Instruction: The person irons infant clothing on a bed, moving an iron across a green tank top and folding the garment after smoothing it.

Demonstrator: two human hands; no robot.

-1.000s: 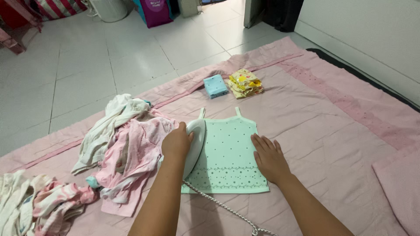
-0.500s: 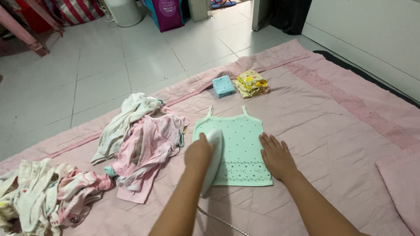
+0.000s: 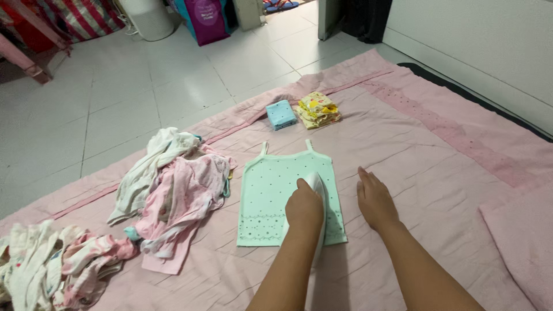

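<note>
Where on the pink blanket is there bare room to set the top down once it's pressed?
Bare blanket lies right of the right hand, toward the wall, and between the mint top and the folded blue and yellow pieces. Crowded: the left side, with the pink-white heap and the corner pile.

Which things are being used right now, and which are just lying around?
In use: iron in the left hand; mint green top; pink blanket; right hand resting on it.

Lying about: pile of pink and white clothes; folded blue cloth; folded yellow cloth.
</note>
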